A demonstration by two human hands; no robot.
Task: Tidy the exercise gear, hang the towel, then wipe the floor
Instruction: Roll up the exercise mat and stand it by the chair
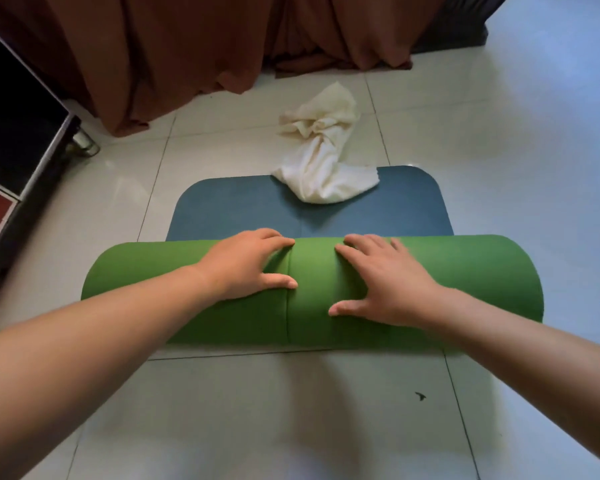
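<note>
An exercise mat (482,278) lies across the tiled floor, mostly rolled into a thick green roll. Its unrolled blue end (229,209) stretches away from me. My left hand (246,265) and my right hand (385,278) press on top of the roll near its middle, fingers spread and curled over the far side. A crumpled cream towel (323,157) lies beyond the roll, its near end resting on the blue part of the mat and the rest on the floor.
Brown curtains (174,46) hang to the floor at the back. A dark cabinet (18,140) with a metal foot stands at the left. A small dark scrap (420,396) lies on the white tiles near me.
</note>
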